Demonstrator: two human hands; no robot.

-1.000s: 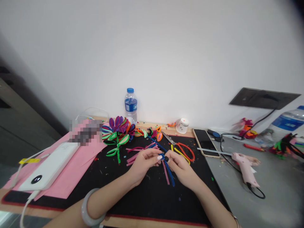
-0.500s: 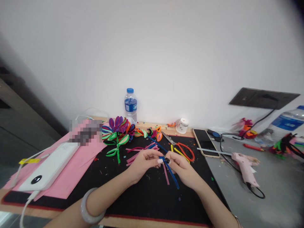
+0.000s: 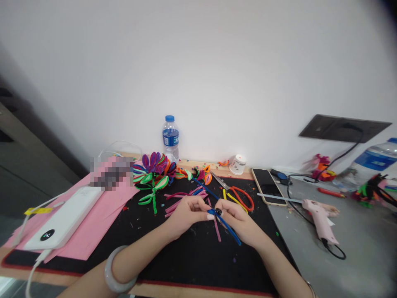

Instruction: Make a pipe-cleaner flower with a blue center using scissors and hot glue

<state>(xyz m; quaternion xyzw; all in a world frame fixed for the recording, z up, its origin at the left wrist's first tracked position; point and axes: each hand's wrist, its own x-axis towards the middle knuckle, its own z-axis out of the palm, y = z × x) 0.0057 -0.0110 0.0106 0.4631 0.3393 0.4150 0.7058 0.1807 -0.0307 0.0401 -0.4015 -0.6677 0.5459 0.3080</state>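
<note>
Before you stands a plain pale wall, softly lit and brightest near its middle. Your wood-edged desk meets it, with a grey surface at right, a dark wall panel above, and dark grey panelling at left.

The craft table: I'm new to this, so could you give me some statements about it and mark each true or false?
1. The left hand and right hand both hold a blue strip in their fingers. True.
2. The right hand is gripping the scissors. False: the scissors lie on the table, beyond that hand.
3. A blue-capped bottle stands upright behind the fuzzy flowers. True.
4. The glue gun is black. False: the glue gun is pink.
5. A pale bangle circles the left forearm. True.
</note>
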